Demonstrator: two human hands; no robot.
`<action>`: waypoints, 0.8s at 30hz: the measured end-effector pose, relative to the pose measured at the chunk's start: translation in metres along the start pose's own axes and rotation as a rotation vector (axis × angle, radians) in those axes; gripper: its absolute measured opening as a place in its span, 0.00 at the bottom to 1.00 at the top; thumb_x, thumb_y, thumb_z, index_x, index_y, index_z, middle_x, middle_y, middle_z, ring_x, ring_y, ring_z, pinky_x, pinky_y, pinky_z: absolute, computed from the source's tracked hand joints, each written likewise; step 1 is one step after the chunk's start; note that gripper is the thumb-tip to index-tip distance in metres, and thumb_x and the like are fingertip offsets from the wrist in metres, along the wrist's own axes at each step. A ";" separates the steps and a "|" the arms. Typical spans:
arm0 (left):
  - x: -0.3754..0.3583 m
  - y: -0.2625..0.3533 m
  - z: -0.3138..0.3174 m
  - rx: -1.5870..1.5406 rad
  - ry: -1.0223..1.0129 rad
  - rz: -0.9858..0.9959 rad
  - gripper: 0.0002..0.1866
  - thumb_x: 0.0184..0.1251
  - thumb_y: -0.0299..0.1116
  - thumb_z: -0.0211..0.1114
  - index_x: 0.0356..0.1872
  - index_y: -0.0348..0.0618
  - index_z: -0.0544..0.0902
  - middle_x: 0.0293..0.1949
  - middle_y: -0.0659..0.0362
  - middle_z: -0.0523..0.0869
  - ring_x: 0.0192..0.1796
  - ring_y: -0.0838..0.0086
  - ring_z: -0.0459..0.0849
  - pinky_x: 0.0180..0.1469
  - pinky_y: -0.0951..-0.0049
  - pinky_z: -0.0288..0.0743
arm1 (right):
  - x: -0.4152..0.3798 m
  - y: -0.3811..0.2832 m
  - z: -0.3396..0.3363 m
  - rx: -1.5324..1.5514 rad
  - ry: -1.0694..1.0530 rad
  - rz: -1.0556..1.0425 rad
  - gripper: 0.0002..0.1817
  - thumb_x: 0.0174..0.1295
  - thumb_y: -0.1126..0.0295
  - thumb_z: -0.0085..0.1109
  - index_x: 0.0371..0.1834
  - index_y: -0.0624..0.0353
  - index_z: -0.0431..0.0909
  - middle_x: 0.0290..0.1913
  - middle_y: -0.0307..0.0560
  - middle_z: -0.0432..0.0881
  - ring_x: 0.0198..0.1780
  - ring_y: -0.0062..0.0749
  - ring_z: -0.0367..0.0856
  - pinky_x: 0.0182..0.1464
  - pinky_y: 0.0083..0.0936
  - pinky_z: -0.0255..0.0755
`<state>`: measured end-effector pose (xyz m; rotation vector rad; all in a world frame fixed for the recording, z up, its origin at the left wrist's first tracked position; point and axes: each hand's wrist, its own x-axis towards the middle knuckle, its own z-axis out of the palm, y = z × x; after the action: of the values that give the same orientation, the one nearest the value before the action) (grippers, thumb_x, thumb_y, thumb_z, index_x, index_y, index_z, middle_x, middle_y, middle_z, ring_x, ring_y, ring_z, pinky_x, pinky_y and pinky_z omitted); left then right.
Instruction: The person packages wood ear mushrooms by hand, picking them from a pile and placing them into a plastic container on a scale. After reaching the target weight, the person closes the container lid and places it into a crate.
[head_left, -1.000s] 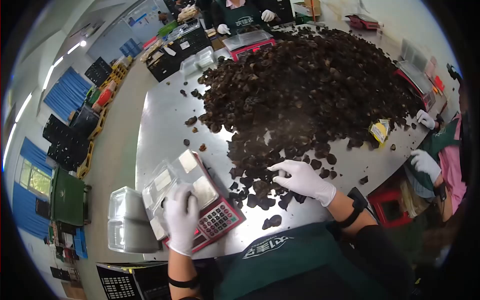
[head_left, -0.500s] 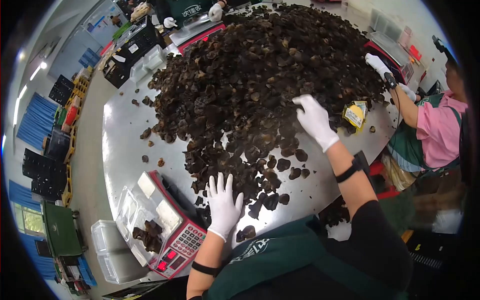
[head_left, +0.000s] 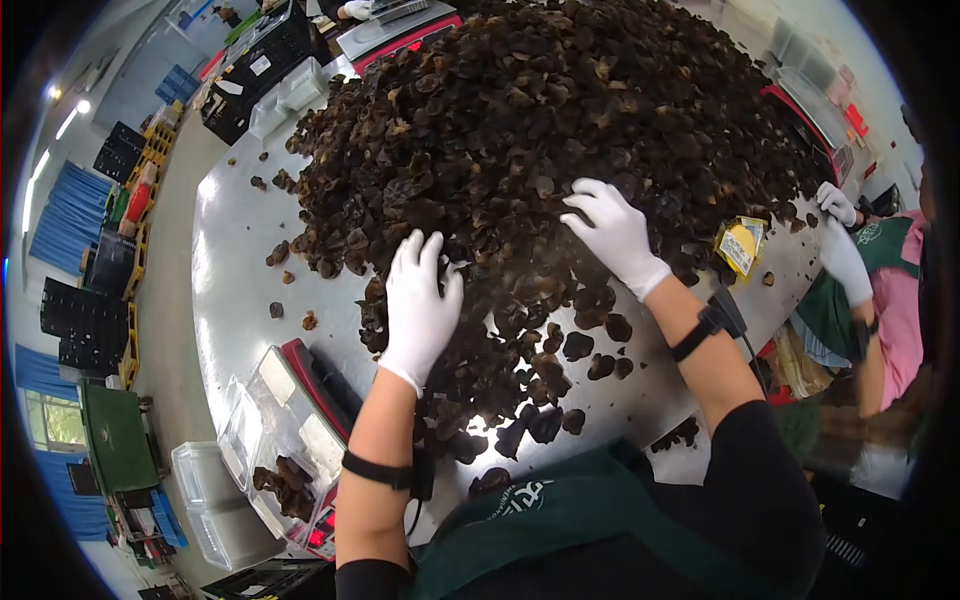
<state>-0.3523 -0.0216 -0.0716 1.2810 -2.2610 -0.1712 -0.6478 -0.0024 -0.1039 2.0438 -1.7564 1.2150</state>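
A large heap of dark brown wood ear mushrooms (head_left: 480, 130) covers much of the metal table (head_left: 235, 250). My left hand (head_left: 418, 305), in a white glove, rests over the near left part of the heap, fingers apart and slightly bent, nothing held. To the right, my gloved right hand (head_left: 615, 235) reaches onto the heap with bent fingers and a gap between them; I see nothing in it. By my left forearm stands a red-edged scale (head_left: 318, 400), bearing an open clear plastic box (head_left: 240, 425) with a clump of mushrooms in it.
Clear plastic boxes (head_left: 215, 500) are stacked left of the scale. A yellow packet (head_left: 740, 246) lies at the heap's right edge. A co-worker's gloved hands (head_left: 842, 235) are at the far right, and another scale (head_left: 395, 38) stands at the back. Loose mushrooms lie near the front edge.
My left hand has moved forward from beside the scale onto the heap. My right hand has shifted slightly left, its fingers more spread. The co-worker's hands have drawn back from the scale on the right.
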 end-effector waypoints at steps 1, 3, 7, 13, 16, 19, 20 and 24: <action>0.015 -0.006 0.005 0.015 0.019 -0.008 0.31 0.60 0.30 0.68 0.67 0.40 0.73 0.69 0.41 0.70 0.71 0.46 0.68 0.71 0.54 0.67 | -0.007 0.006 -0.007 0.038 0.006 0.014 0.09 0.56 0.66 0.71 0.37 0.55 0.85 0.44 0.37 0.84 0.44 0.32 0.85 0.44 0.27 0.80; 0.050 -0.019 0.016 0.109 0.073 0.019 0.32 0.58 0.28 0.68 0.66 0.40 0.72 0.67 0.41 0.71 0.70 0.43 0.68 0.69 0.49 0.67 | -0.024 0.021 -0.015 0.075 -0.018 0.075 0.08 0.56 0.68 0.71 0.36 0.58 0.84 0.42 0.40 0.84 0.42 0.35 0.85 0.44 0.29 0.80; 0.090 -0.037 0.036 0.244 0.038 0.017 0.38 0.54 0.31 0.74 0.69 0.45 0.72 0.70 0.42 0.69 0.72 0.42 0.66 0.68 0.48 0.69 | -0.027 0.020 -0.035 0.191 0.001 0.166 0.08 0.55 0.72 0.72 0.34 0.63 0.82 0.39 0.46 0.84 0.41 0.39 0.85 0.44 0.28 0.80; 0.076 -0.049 0.051 0.155 -0.074 0.073 0.15 0.62 0.28 0.70 0.49 0.42 0.80 0.53 0.49 0.79 0.55 0.51 0.77 0.56 0.56 0.75 | 0.019 0.010 -0.035 0.182 0.109 0.060 0.08 0.54 0.72 0.73 0.33 0.58 0.82 0.38 0.41 0.83 0.39 0.38 0.85 0.42 0.28 0.80; 0.061 -0.044 0.036 -0.024 0.121 -0.010 0.13 0.63 0.27 0.70 0.47 0.40 0.80 0.50 0.49 0.79 0.55 0.52 0.78 0.56 0.59 0.75 | 0.062 0.018 -0.020 -0.013 0.089 -0.051 0.11 0.55 0.63 0.71 0.37 0.54 0.81 0.46 0.37 0.82 0.46 0.35 0.82 0.43 0.31 0.80; 0.048 -0.026 0.008 -0.235 0.237 -0.187 0.11 0.63 0.26 0.70 0.44 0.38 0.82 0.46 0.51 0.82 0.50 0.57 0.82 0.57 0.64 0.74 | 0.114 0.029 0.004 -0.173 0.016 -0.046 0.28 0.52 0.56 0.75 0.59 0.45 0.81 0.71 0.43 0.70 0.63 0.42 0.75 0.54 0.41 0.81; 0.041 -0.024 0.002 -0.296 0.284 -0.195 0.10 0.65 0.27 0.69 0.43 0.35 0.82 0.45 0.53 0.84 0.49 0.63 0.83 0.56 0.66 0.75 | 0.130 0.024 0.013 -0.216 -0.027 -0.050 0.33 0.52 0.54 0.75 0.64 0.40 0.77 0.75 0.44 0.65 0.65 0.44 0.73 0.56 0.43 0.80; 0.005 -0.002 -0.036 -1.551 0.055 -0.818 0.15 0.76 0.41 0.59 0.52 0.41 0.83 0.50 0.55 0.88 0.46 0.70 0.86 0.47 0.70 0.78 | 0.152 0.012 0.062 -0.405 -0.268 -0.136 0.41 0.51 0.49 0.75 0.72 0.28 0.70 0.81 0.44 0.55 0.66 0.49 0.73 0.59 0.47 0.79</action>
<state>-0.3351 -0.0211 -0.0401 1.0312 -0.7665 -1.6840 -0.6360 -0.1560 -0.0462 2.1013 -1.7576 0.5106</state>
